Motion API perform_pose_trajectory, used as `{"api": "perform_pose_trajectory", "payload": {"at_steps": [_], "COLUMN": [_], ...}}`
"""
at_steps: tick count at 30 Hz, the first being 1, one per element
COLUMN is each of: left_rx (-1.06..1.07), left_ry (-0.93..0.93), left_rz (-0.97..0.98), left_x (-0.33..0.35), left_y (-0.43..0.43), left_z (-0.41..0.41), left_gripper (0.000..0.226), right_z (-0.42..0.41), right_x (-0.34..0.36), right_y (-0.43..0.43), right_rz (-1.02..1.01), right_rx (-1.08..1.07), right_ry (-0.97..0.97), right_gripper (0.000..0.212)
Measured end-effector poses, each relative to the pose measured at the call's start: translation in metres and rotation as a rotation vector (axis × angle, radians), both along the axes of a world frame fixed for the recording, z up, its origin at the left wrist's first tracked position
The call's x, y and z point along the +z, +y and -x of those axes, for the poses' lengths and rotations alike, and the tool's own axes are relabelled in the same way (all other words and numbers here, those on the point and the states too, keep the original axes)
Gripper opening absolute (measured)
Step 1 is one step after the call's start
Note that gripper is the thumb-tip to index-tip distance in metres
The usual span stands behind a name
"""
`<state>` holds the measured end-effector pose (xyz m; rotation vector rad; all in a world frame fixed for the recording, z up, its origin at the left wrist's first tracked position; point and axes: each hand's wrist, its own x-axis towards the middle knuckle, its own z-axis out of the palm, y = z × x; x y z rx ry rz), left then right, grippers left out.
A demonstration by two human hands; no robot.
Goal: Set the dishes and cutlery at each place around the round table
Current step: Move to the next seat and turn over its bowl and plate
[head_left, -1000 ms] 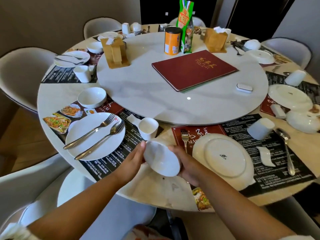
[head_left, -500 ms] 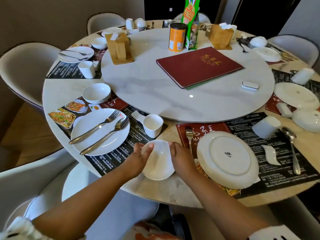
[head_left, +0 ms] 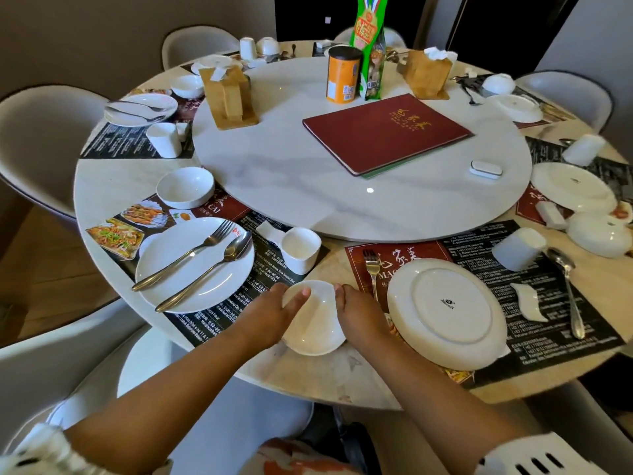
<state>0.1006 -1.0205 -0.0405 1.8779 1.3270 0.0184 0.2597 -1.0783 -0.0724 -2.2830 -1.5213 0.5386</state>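
At the near edge of the bench, the left grip and the right grip are clasping a small bowl from either side, mouth up. Whether its base is touching the bench I cannot tell.

Just right of it, this place is looking unfinished. The near plate is lying face down on its placemat. A fork is lying beside the plate, and a tipped cup, a spoon and a spoon rest are lying scattered beyond. I judge that the plate needs turning and the cutlery gathering onto it.

To the left, one place is looking done. A set plate is carrying its own fork and spoon, with an upright cup and a second bowl standing beside it. Farther left, a far plate with cutlery on it is suggesting another finished place.

On the right, an overturned plate, an inverted bowl and a toppled cup are waiting for attention, and more upturned dishes are lying beyond.

In the middle, the turntable is carrying a red menu, an orange can and a green packet. None of them is blocking the places.
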Motion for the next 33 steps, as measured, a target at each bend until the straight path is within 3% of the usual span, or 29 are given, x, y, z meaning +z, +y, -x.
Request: {"api": "perform_pose_trajectory", "payload": {"at_steps": [6,8,10,12,14,17,19,23,33], "left_rx": [-0.149,-0.196,-0.235,-0.273,-0.29,-0.265,-0.27,-0.364,-0.385], "left_ry": [0.198,0.245,0.151,-0.057,-0.266,-0.387,-0.339,-0.045,0.229], "left_rz": [-0.221,-0.375,-0.486,-0.435,-0.254,0.024,0.091,-0.031,-0.086], "left_x": [0.009,0.018,0.03,0.041,0.048,0.048,0.044,0.023,0.003], "left_y": [0.002,-0.001,-0.007,-0.014,-0.023,-0.031,-0.031,-0.014,-0.002], "left_z": [-0.001,-0.005,-0.014,-0.029,-0.053,-0.102,-0.137,-0.188,-0.227], "left_gripper": [0.061,0.058,0.053,0.048,0.039,0.032,0.035,0.045,0.045], "right_z": [-0.002,-0.012,-0.032,-0.06,-0.089,-0.12,-0.128,-0.137,-0.163], "right_x": [0.011,0.02,0.023,0.021,0.017,0.013,0.006,-0.014,-0.024], "right_y": [-0.008,-0.018,-0.032,-0.047,-0.065,-0.093,-0.105,-0.118,-0.132], "right_rz": [0.015,-0.076,-0.21,-0.33,-0.359,-0.277,-0.145,0.106,0.121], "right_rx": [-0.023,-0.072,-0.138,-0.204,-0.292,-0.354,-0.264,-0.037,0.048], "right_ry": [0.009,0.06,0.081,0.073,0.02,-0.051,-0.062,-0.141,-0.129], "right_gripper": [0.049,0.044,0.032,0.022,0.021,0.041,0.073,0.114,0.1]}}
